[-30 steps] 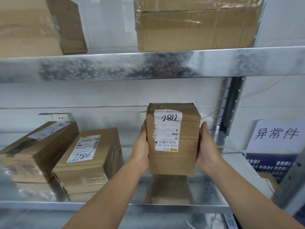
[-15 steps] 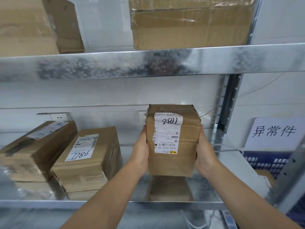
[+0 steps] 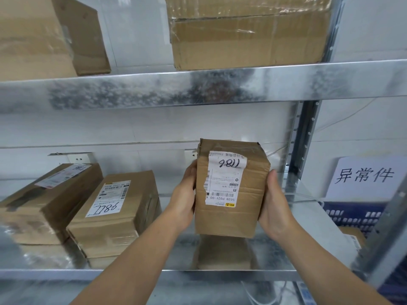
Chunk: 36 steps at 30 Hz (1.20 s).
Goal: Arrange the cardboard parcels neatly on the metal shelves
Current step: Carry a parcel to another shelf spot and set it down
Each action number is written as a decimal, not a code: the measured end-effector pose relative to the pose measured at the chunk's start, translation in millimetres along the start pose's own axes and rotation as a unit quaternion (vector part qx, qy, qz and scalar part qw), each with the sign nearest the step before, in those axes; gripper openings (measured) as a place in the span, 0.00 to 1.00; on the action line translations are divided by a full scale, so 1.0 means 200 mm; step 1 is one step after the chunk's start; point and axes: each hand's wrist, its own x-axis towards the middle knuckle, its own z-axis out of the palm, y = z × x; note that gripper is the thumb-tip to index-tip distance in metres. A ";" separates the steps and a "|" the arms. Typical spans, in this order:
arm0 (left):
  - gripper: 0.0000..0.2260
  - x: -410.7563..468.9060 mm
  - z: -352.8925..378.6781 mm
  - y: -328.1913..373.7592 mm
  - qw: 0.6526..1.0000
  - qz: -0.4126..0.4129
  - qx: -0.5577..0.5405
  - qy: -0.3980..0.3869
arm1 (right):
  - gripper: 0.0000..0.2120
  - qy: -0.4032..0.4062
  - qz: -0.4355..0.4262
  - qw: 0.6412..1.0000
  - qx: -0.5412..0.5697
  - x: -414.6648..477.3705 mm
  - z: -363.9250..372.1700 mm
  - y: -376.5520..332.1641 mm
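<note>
Head view: the small cardboard parcel (image 3: pixel 231 194) stands on end on the middle metal shelf (image 3: pixel 220 274). It is well to the right of a flat-lying parcel (image 3: pixel 119 214) and a far-left parcel (image 3: pixel 48 203). Its label faces outward, probably so the handwritten number can be read. Its lower edge meets its own reflection, so it seems set down or nearly so. The left hand (image 3: pixel 182 201) clasps its left side and the right hand (image 3: pixel 275 208) its right. Both palms press in and the fingers wrap behind, out of sight, apparently steadying it upright.

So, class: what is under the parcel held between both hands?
The shiny metal shelf, mirroring the parcel. Whether its base touches the shelf cannot be seen.
</note>
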 end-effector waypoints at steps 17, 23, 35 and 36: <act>0.21 -0.01 -0.07 0.01 0.994 -0.048 0.087 -0.037 | 0.30 0.006 0.085 0.991 -0.106 0.03 -0.06 -0.10; 0.15 -0.01 -0.07 0.01 0.991 -0.063 0.117 -0.019 | 0.17 -0.006 0.023 0.996 -0.087 0.03 -0.08 -0.12; 0.26 -0.02 -0.10 0.06 0.993 -0.093 -0.059 -0.046 | 0.17 0.041 0.035 0.997 -0.056 0.06 0.00 -0.14; 0.26 -0.02 -0.10 0.05 0.994 -0.086 -0.052 -0.049 | 0.16 0.044 0.035 0.997 -0.057 0.06 0.01 -0.14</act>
